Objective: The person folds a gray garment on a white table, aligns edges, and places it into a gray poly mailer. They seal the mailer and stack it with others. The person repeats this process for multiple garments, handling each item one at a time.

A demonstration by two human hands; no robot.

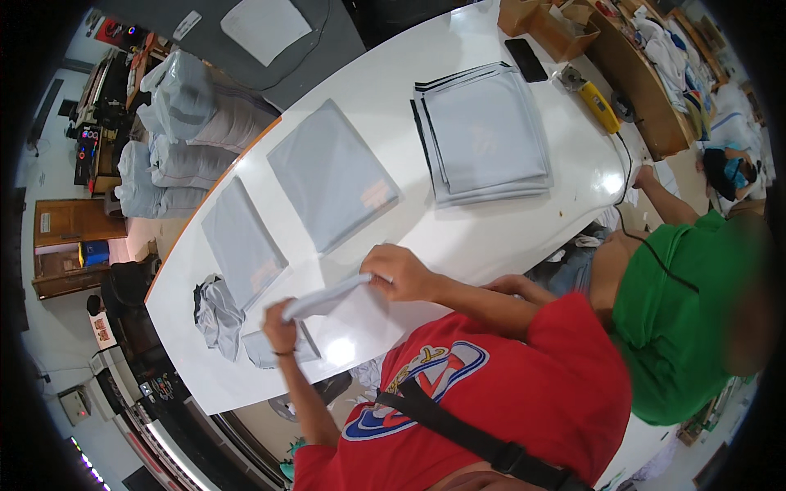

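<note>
Between my two hands a light grey folded cloth [327, 298] is held up over the white table [426, 237]. My left hand [280, 329] is closed on its left end, and my right hand [399, 272] pinches the right end. Partly behind my left hand lies another grey folded piece [260, 350]. Crumpled grey fabric [219, 315] sits at the table's left edge. Farther off lie a narrow flat grey piece [243, 241] and a wider flat grey piece [332, 168]. To the right is a stack of grey pieces [483, 135] with dark edges showing.
A black phone [526, 60] and a yellow corded power tool [598, 105] lie beyond the stack, near a cardboard box [565, 31]. A person in green [671, 319] is close on my right. Bulky white sacks [184, 155] are piled past the table's far left edge.
</note>
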